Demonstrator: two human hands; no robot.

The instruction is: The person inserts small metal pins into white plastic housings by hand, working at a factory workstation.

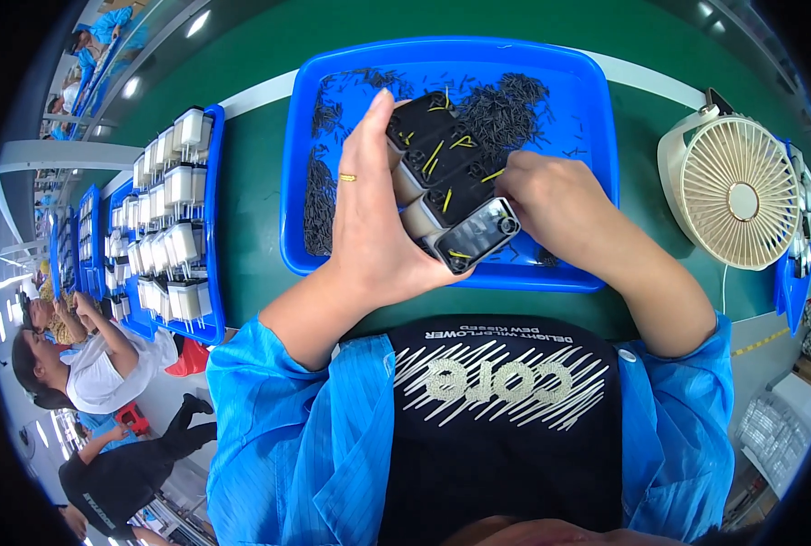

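Note:
My left hand [367, 218] is wrapped round a row of several white blocks with black end faces [428, 150], held above the blue tray [292, 182]. Short yellow wires [433, 156] stick out of the black faces. The block nearest me has a shiny dark face [475, 238]. At the right side of the row, my right hand [551, 196] is closed in a pinch, its fingertips at the end of one yellow wire [492, 176]. Whether a small piece is also between those fingers is hidden. Piles of small black tube-like pieces [506, 109] lie in the tray.
On the green table [255, 182], a cream fan [733, 193] stands to the right, its cable running toward me. Blue trays with white blocks on pins [187, 187] stand at the left; another blue tray [792, 291] is at the far right. Other people [105, 364] are beyond the left side.

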